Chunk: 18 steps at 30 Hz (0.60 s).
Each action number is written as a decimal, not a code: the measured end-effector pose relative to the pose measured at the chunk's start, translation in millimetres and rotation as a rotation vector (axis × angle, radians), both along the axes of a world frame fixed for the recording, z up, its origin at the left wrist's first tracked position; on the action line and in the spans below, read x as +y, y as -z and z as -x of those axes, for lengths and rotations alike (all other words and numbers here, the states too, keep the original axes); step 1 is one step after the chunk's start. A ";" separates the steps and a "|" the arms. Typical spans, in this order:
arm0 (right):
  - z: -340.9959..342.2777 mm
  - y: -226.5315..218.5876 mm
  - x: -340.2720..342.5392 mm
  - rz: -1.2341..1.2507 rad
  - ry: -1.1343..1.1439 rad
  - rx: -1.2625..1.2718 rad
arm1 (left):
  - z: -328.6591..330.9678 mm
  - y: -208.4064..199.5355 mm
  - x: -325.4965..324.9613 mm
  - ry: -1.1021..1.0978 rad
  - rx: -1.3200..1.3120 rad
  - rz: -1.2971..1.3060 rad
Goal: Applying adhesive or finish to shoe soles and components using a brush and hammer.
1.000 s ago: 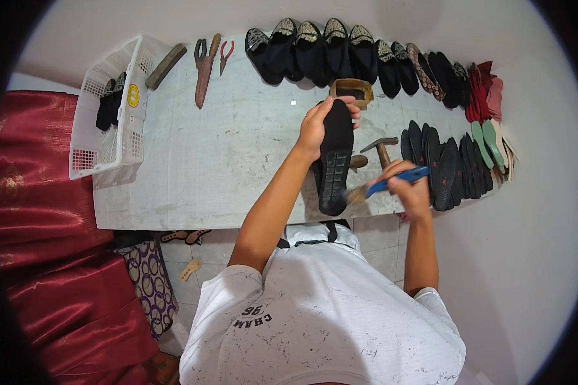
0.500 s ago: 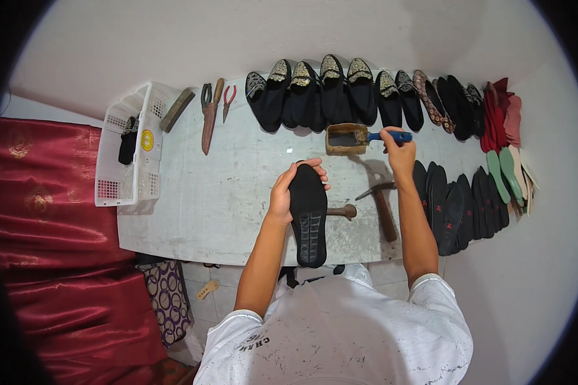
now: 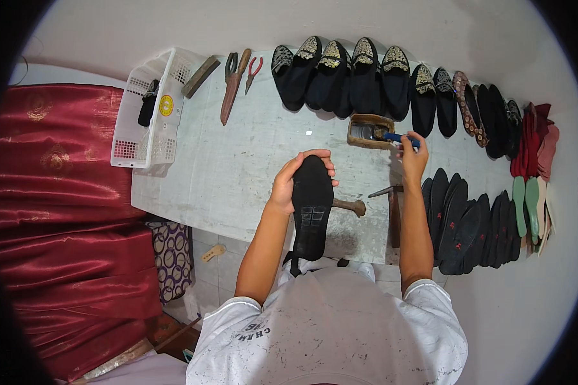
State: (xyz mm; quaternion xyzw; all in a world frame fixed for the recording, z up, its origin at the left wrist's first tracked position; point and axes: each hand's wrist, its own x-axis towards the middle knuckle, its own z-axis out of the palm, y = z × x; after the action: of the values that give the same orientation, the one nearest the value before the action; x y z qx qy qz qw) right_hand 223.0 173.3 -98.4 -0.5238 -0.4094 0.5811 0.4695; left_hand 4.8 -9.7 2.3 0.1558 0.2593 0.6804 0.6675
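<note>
My left hand (image 3: 285,186) is wrapped around a black shoe (image 3: 313,183), held with its underside up. Paler, shiny grid-like marks show toward the heel end of that underside. In my right hand (image 3: 413,159) is the blue handle of a brush (image 3: 398,138). The brush's head sits inside a small brown-rimmed box (image 3: 370,145), whose contents are hard to make out. Right of the shoe, a wooden-handled tool (image 3: 350,206) lies partly hidden behind it. A hammer (image 3: 394,221) rests beside my right forearm, which covers part of it.
Decorated black shoes (image 3: 366,83) line the table's far side. Several black soles (image 3: 456,224) and green insoles (image 3: 531,205) stand at right, near red cloth (image 3: 526,144). At left are a white basket (image 3: 156,151), a wooden block (image 3: 201,77), a knife (image 3: 231,102) and red-handled pliers (image 3: 253,76).
My head view has shifted, so the table's contents sit differently in the picture. The brush now dips more into the box, its handle tilting down. The shoe stays in my left hand.
</note>
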 end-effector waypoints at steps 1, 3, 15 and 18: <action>-4.7 -3.0 -6.2 -0.095 0.064 -0.170 | 0.3 0.0 -0.2 -0.004 0.002 0.006; -18.1 -3.8 -17.5 -0.209 0.145 -0.354 | -0.8 -0.7 -0.9 -0.002 0.005 0.017; 7.6 -90.4 -183.5 -0.161 -0.397 0.345 | -10.3 -31.1 1.1 0.043 -0.430 0.006; 31.7 -90.8 -208.7 0.134 -0.435 0.769 | -21.7 -66.4 8.0 0.097 -0.416 0.036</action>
State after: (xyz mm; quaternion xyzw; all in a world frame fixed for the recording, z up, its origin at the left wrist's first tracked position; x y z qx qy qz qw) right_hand 191.3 -35.4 -7.6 -0.2006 -0.2669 0.8442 0.4194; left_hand 26.5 -1.7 68.7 0.0124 0.1204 0.6601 0.7414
